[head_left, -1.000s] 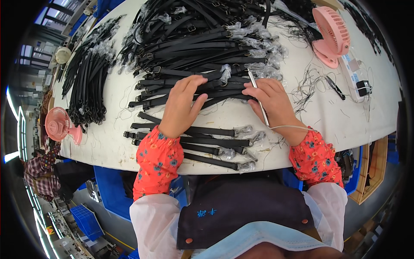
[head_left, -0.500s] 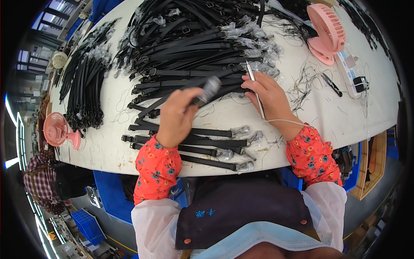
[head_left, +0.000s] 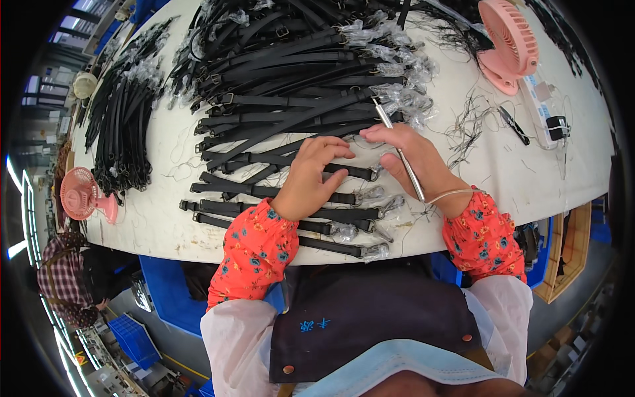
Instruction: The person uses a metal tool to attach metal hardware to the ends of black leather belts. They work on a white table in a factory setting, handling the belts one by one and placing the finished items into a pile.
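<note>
My left hand hovers over the near rows of black buckled straps, its fingers loosely bent and apart, with nothing in it. Just below its fingertips lies a black strap with a metal clasp at its right end. In my right hand is a slim silver pen-shaped tool, held slanting between thumb and palm with its tip pointing away from me. A thin pale cord runs by my right wrist at the tool's lower end. Clear plastic wraps many strap ends.
A large heap of black straps covers the far middle, with another bundle at left. Pink fans stand on both sides. Black snips, loose threads and a white power strip lie at right.
My left hand has let go of a blurred strap end in plastic and moved right, nearer my right hand. My right hand keeps the pen-shaped tool and has opened its fingers somewhat.
</note>
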### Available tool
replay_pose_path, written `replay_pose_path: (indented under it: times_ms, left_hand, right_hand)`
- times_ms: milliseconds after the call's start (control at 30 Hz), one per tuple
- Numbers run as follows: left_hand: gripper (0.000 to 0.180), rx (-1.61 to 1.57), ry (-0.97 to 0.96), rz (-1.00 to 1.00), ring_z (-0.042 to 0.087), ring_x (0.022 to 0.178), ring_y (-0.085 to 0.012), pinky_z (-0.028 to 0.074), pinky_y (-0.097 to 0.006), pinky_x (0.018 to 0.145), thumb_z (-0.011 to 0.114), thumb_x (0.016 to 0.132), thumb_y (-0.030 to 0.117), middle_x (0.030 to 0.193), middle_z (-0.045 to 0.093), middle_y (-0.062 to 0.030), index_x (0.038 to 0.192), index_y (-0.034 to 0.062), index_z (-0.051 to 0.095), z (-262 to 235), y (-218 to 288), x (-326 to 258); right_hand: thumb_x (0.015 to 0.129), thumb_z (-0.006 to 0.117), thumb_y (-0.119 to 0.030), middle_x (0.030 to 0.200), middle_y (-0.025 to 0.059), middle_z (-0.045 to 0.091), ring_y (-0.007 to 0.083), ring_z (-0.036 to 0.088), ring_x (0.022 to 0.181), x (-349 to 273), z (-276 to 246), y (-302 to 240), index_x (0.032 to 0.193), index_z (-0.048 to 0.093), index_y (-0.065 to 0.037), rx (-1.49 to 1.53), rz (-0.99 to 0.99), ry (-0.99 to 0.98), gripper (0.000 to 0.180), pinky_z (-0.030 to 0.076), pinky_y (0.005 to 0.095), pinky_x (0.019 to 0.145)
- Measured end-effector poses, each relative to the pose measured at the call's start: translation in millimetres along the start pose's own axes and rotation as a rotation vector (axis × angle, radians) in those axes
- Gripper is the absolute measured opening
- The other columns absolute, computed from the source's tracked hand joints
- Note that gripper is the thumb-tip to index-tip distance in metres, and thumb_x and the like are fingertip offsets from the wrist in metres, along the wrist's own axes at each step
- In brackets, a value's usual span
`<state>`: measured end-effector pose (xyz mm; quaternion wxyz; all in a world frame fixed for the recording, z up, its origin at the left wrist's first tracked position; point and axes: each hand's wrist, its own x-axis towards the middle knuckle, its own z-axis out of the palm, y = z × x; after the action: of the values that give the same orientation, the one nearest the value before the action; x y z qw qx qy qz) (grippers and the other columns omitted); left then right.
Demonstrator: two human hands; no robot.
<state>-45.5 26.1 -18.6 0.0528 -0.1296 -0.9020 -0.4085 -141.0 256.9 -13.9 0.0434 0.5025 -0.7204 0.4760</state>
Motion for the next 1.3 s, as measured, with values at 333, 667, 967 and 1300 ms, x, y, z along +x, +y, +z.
replay_pose_path:
  times_ms: [333,667,967,1300]
  left_hand:
    - [0.034,-0.157,-0.174,-0.190,0.059,0.083,-0.0224,0.049,-0.032,0.070,0.082,0.080,0.007,0.096,0.060,-0.0074,0.113,0.0099,0.072,-3.1,14.1,15.2]
    - [0.013,-0.004,0.022,0.157,0.059,0.075,-0.0164,0.048,-0.031,0.064,0.080,0.083,0.007,0.085,0.066,-0.0047,0.096,0.0092,0.078,18.8,-3.3,8.8]
    - [0.006,-0.273,-0.065,-0.249,0.058,0.070,-0.0099,0.048,-0.025,0.063,0.078,0.087,0.005,0.086,0.070,-0.0035,0.093,0.0030,0.075,-2.2,3.2,6.7]
    - [0.006,-0.378,-0.194,-0.188,0.066,0.083,-0.0141,0.053,-0.028,0.075,0.079,0.085,0.003,0.093,0.069,-0.0049,0.089,0.0028,0.074,-11.7,-0.5,5.7]
  right_hand:
    - [0.105,0.058,-0.024,0.105,0.0122,0.065,0.0265,0.068,0.083,-4.9,-5.3,-7.9,0.133,0.053,-0.009,0.063,0.237,-0.150,0.032,0.055,0.0364,0.069]
    - [0.111,0.048,-0.036,0.102,0.0081,0.062,0.0129,0.062,0.075,-2.6,-2.3,-10.7,0.137,0.050,-0.002,0.703,0.454,0.172,0.043,0.056,0.0308,0.079]
    - [0.110,0.048,-0.037,0.094,0.0106,0.062,0.0085,0.056,0.056,-5.0,-3.2,3.4,0.086,0.063,0.004,0.829,0.737,-0.010,0.050,0.061,0.0337,0.081]
    - [0.109,0.052,-0.035,0.099,0.0106,0.063,0.0073,0.054,0.053,-1.7,0.8,-5.9,0.065,0.060,0.003,0.747,0.773,-0.073,0.059,0.060,0.0309,0.077]
